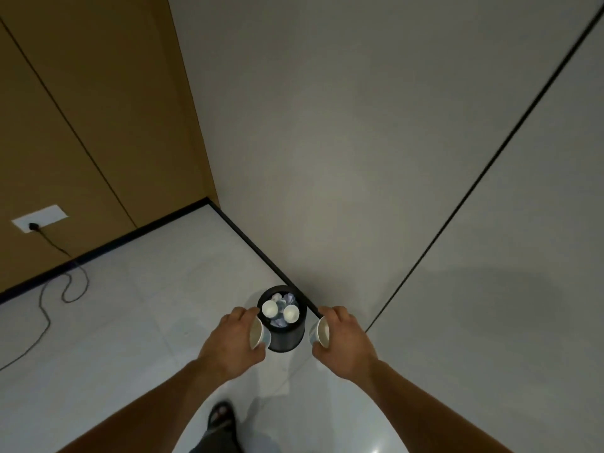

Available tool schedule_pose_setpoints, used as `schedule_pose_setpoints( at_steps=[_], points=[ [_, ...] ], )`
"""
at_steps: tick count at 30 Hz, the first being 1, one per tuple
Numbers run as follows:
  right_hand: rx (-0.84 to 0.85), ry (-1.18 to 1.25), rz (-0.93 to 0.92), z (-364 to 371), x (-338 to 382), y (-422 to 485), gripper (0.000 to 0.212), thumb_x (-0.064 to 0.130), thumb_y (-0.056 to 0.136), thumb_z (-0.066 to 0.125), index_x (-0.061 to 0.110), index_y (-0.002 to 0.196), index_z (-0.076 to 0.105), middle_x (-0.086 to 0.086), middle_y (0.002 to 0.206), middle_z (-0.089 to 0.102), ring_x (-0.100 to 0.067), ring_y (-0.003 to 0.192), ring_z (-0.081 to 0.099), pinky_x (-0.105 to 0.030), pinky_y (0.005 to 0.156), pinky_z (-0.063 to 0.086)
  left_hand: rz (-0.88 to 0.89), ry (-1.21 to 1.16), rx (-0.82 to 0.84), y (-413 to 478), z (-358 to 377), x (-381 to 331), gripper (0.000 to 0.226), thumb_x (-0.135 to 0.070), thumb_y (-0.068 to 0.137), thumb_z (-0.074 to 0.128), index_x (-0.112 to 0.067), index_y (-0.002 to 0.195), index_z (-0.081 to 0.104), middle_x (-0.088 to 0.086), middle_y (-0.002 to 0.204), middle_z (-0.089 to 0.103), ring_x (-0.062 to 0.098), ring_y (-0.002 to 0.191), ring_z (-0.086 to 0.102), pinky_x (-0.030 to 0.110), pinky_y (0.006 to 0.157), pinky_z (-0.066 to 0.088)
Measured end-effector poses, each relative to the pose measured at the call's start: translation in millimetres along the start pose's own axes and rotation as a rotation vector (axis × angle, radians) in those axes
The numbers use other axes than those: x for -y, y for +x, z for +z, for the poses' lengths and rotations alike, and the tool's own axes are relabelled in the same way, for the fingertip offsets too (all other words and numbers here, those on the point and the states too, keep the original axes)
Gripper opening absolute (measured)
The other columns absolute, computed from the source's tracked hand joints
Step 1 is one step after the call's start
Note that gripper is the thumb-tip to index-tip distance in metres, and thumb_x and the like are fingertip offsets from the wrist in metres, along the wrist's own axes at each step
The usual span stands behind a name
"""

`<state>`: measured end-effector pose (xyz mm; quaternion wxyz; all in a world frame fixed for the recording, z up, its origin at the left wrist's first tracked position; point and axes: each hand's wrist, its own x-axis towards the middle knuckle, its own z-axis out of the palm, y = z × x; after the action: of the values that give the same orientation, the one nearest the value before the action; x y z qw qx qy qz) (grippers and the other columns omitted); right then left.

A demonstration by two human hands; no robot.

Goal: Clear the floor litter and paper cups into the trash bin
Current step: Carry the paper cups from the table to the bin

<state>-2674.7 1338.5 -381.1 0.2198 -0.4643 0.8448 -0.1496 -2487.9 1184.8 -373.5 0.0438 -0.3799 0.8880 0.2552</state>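
A black round trash bin (285,340) stands on the pale floor against the wall's dark baseboard. Inside it lie two white paper cups (270,308) (291,313) on crumpled paper litter (287,298). My left hand (232,343) grips a paper cup (259,334) at the bin's left side, its mouth turned toward me. My right hand (343,341) grips another paper cup (319,333) just right of the bin, tilted on its side. Both cups are held above the floor, level with the bin's rim.
A grey wall (359,158) with a dark vertical seam rises right behind the bin. A brown panelled wall (81,125) at left carries a white socket (39,219); a black cable (52,289) trails across the floor. My sandalled foot (222,415) is below the hands.
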Motion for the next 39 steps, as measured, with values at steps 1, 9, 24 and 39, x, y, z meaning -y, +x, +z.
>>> schedule_pose_setpoints(
  at_steps=[1,9,24,39],
  points=[
    [0.006,0.005,0.013,1.9,-0.9,16.5,0.074,0.043,0.085,0.065,0.025,0.147,0.03,0.001,0.14,0.038,-0.019,0.122,0.043,-0.028,0.101,0.041,-0.002,-0.006,0.018,20.5,-1.8,5.5,0.08,-0.046,0.078,0.066,-0.024,0.146,0.029,-0.002,0.137,0.039,0.017,0.119,0.044,0.027,0.096,0.043],
    [0.028,0.1,0.22,45.3,1.2,155.9,0.07,0.042,0.084,0.064,0.025,0.145,0.032,0.002,0.139,0.039,-0.017,0.121,0.044,-0.025,0.094,0.043,0.127,0.023,0.195,189.5,4.2,65.6,0.077,-0.047,0.08,0.064,-0.025,0.145,0.027,-0.003,0.139,0.037,0.014,0.12,0.042,0.021,0.092,0.041],
    [0.04,0.222,0.466,265.1,-101.6,363.8,0.065,0.04,0.083,0.067,0.027,0.139,0.038,0.006,0.135,0.042,-0.014,0.115,0.046,-0.022,0.087,0.047,0.184,0.022,0.408,429.5,213.7,184.8,0.073,-0.041,0.083,0.063,-0.022,0.144,0.028,0.001,0.138,0.039,0.019,0.123,0.042,0.025,0.092,0.044],
    [0.093,0.042,0.261,380.8,-179.3,400.5,0.071,0.039,0.076,0.079,0.01,0.134,0.05,-0.011,0.125,0.057,-0.028,0.108,0.061,-0.028,0.078,0.055,0.341,0.208,0.309,472.2,350.3,242.5,0.084,-0.041,0.057,0.085,-0.012,0.128,0.05,0.009,0.118,0.057,0.026,0.102,0.058,0.029,0.073,0.051]
  ],
)
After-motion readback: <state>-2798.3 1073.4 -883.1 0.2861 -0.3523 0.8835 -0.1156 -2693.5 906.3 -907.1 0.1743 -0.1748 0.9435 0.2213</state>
